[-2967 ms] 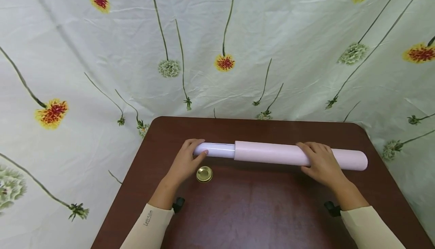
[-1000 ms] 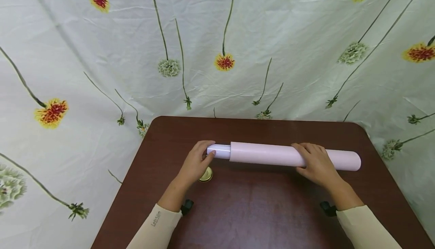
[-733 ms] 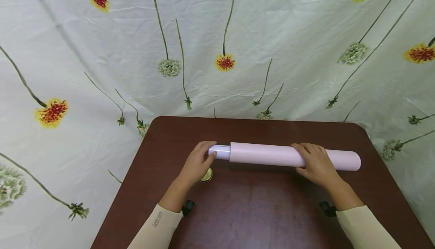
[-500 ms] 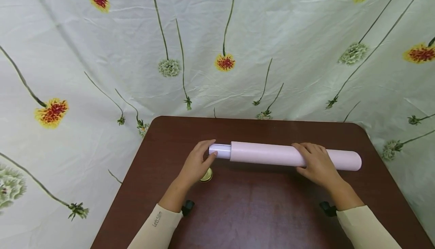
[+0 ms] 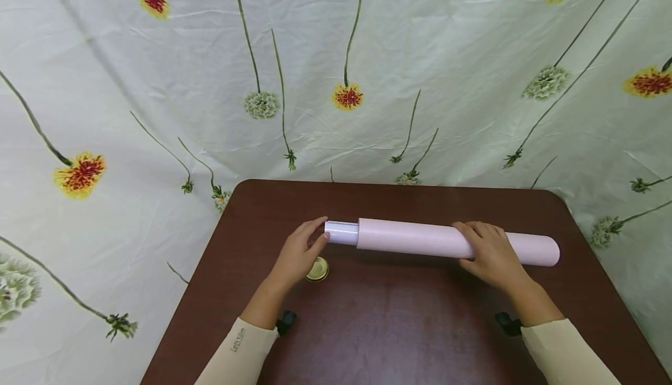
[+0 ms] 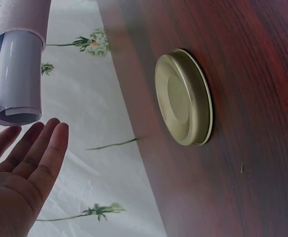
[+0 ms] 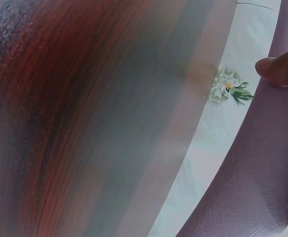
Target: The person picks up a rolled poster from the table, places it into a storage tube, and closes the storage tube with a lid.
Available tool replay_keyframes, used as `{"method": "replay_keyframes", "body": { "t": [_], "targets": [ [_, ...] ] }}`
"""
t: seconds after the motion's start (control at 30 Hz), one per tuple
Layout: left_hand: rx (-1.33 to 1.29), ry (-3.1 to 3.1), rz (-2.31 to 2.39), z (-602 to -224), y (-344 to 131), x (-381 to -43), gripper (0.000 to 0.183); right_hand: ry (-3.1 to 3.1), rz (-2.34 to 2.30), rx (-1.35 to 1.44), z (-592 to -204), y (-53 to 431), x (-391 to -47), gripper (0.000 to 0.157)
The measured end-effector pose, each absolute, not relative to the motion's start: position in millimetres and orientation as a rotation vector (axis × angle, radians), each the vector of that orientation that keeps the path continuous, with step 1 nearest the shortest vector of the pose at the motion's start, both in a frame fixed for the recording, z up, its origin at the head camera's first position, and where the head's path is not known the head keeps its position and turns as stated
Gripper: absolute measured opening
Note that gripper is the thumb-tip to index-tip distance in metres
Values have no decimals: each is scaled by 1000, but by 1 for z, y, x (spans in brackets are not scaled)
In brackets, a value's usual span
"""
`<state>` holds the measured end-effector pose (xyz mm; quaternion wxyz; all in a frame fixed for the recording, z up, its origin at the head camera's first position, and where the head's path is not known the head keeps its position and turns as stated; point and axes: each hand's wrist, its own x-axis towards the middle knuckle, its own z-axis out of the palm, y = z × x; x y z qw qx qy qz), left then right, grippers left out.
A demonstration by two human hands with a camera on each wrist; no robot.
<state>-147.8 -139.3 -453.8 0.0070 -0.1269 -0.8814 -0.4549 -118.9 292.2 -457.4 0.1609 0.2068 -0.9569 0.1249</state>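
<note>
A long pink cardboard tube (image 5: 409,238) is held level above the table, and a rolled white sheet (image 5: 342,233) sticks out of its left end. My right hand (image 5: 490,256) grips the tube toward its right end; the right wrist view shows the thumb (image 7: 282,69) on the tube's side. My left hand (image 5: 296,254) is spread at the roll's outer end. In the left wrist view its fingers (image 6: 50,153) are loosely extended just off the roll's end (image 6: 19,74); whether the thumb touches it, I cannot tell. The far end of the roll is hidden inside the tube.
A round gold lid (image 5: 317,269) lies on the dark brown table (image 5: 388,326), just beside my left hand. Behind the table hangs a white cloth (image 5: 315,140) printed with flowers. The table's left and right edges slant outward toward me.
Over three seconds the roll has slid further into the tube as my left hand moved right. Since half a second ago, the left fingers have loosened and drawn slightly left off the roll's end.
</note>
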Motion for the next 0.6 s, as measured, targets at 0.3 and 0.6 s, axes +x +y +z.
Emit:
{"method": "replay_keyframes", "body": {
  "t": [0.3, 0.6],
  "targets": [
    [-393, -2788, -1436, -452, -133, -145, 44, -2744, 364, 590, -458, 291, -119, 83],
    [-415, -2780, -1446, -453, -127, -145, 43, -2740, 366, 595, -460, 290, -119, 82]
  ]
}}
